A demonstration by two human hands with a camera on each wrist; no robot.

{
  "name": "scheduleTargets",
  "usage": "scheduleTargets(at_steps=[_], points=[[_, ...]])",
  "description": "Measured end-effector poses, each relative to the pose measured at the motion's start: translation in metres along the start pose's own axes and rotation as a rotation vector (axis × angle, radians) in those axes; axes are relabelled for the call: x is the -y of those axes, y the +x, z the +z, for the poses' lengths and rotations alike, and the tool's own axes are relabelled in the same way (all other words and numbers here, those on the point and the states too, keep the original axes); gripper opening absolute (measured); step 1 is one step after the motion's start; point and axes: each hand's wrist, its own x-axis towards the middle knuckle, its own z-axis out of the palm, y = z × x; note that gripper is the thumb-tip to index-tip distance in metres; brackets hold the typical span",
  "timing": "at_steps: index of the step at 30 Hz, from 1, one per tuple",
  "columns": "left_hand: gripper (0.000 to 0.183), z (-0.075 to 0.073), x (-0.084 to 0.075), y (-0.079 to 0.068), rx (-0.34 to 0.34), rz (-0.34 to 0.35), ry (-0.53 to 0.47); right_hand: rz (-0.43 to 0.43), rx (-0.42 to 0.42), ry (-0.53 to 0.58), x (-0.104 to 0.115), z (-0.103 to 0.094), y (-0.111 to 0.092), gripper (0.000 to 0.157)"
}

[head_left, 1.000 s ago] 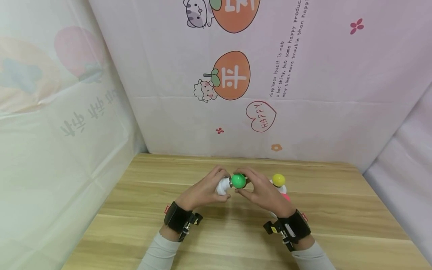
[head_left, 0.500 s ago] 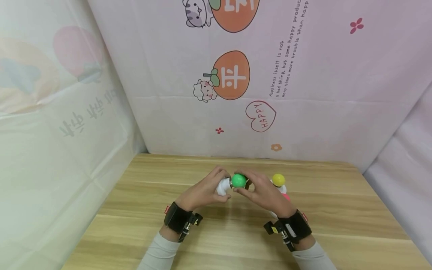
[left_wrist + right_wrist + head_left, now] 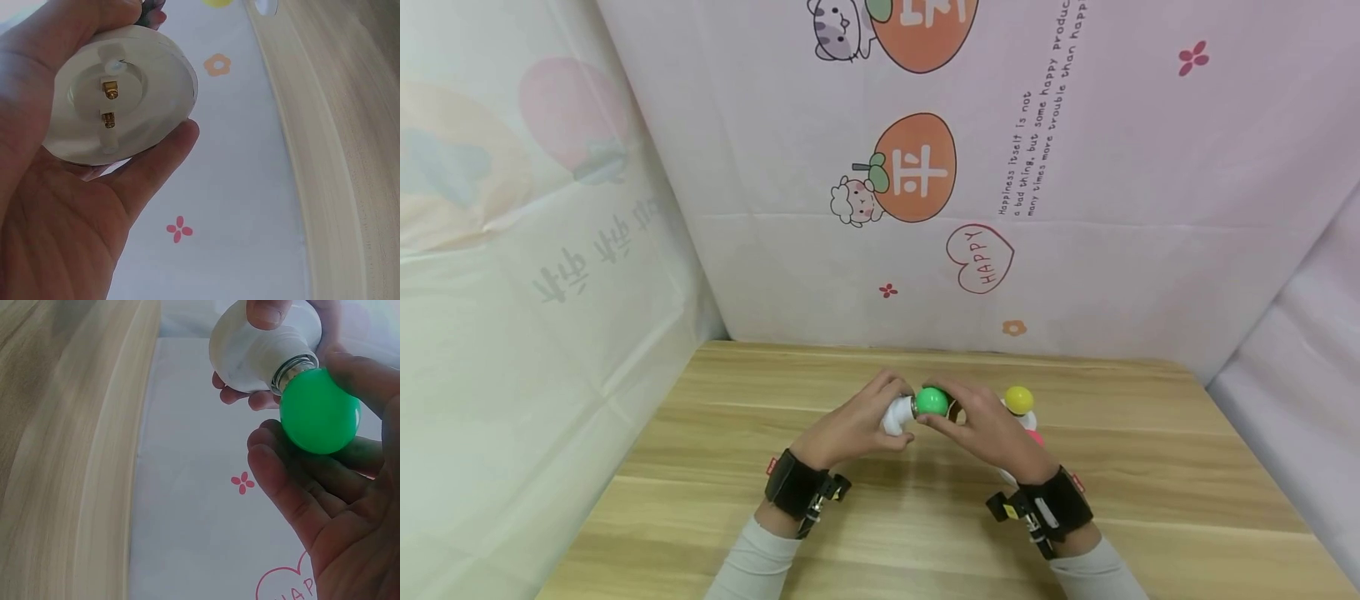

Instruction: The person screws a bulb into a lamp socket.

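Observation:
A white lamp holder (image 3: 896,415) is gripped by my left hand (image 3: 853,423), fingers and thumb round its wide base. In the left wrist view the underside of the lamp holder (image 3: 125,94) shows two brass contacts in a round recess. My right hand (image 3: 981,423) holds a green light bulb (image 3: 320,411) between thumb and fingers. The bulb's metal cap sits in the mouth of the holder, with a little of the metal still showing. Both hands are raised over the wooden table, the holder tilted with its mouth toward the right.
Behind the right hand, a yellow bulb (image 3: 1019,400) stands on a white base (image 3: 1028,420) on the wooden table (image 3: 910,533). A pink thing (image 3: 1036,437) beside it is partly hidden by the wrist. A printed cloth (image 3: 790,275) hangs along the table's back edge.
The right-hand fingers have shifted slightly round the green bulb, the thumb moving a little to the left. The left hand and the lamp holder stay nearly still.

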Motion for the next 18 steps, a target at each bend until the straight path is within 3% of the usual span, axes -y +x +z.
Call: scheduleTargets(at_steps=[8,18], points=[[0.043,0.0008,0.0022,0.0004,-0.015,-0.012,0.001,-0.025,-0.031,-0.014,-0.0011,0.0007,-0.0006,0.055],[0.042,0.0009,0.0034,-0.0001,-0.021,-0.008,-0.026,-0.091,-0.033,0.024,-0.0025,0.0001,-0.0003,0.053]])
